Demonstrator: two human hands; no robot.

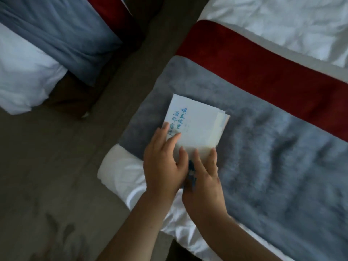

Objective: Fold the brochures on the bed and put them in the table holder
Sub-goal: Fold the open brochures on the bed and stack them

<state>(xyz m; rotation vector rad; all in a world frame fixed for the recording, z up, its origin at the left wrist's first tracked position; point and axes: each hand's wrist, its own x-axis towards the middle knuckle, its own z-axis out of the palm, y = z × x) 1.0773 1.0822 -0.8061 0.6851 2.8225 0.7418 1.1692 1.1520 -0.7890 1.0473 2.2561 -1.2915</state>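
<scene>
- Brochure [195,127] lies on the grey fluffy blanket [263,147] near the bed's corner, white face w/ blue characters up. Several layers show staggered at its far-right edge, so I judge it's folded at least once.
- L hand [163,162]: fingers straight & spread, flat on the brochure's near-left part. Grips nothing, just presses.
- R hand [205,178]: fingers stretched out too, tips on the near edge, just beside the L hand. Thumbs are hidden, so I can't tell if one is tucked under the paper.
- Step in hand, my read: pressing the crease / squaring the layers.
- To do it well: the blanket is soft & will give, so a light touch prob won't set a sharp crease. I'd pin w/ L and run R fingertips firmly along the fold, middle outward.
- Layers at the far edge look offset. I'd align them before pressing hard, else it may sit crooked in the holder.
- Table holder not in view.
- Red runner [263,68] & white sheet [282,25] lie beyond, well apart from the work.
</scene>
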